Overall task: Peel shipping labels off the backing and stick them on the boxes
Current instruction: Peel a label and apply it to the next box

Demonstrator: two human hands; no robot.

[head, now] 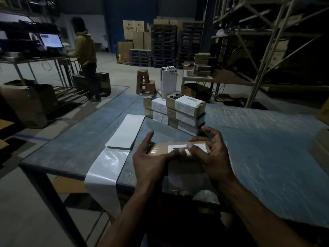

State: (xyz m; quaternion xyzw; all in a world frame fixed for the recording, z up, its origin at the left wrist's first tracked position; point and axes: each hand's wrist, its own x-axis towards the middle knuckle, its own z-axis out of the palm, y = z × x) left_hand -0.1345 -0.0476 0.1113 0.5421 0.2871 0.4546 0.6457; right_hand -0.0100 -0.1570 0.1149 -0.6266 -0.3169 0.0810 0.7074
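Nearest us lies the box (179,154), at the table's (267,157) near edge, a white label (197,148) on its top. We judge the label thin, limp and tacky, best handled by its edges and smoothed from the middle outward; the cardboard looks stiff and light. Our left hand (151,161) and right hand (211,154) hover palms inward, fingers loosely spread, fingertips meeting on the label, gripping nothing. Left of the box, the backing strip (108,168) trails off the edge; the labelled stack (183,113) stands beyond.
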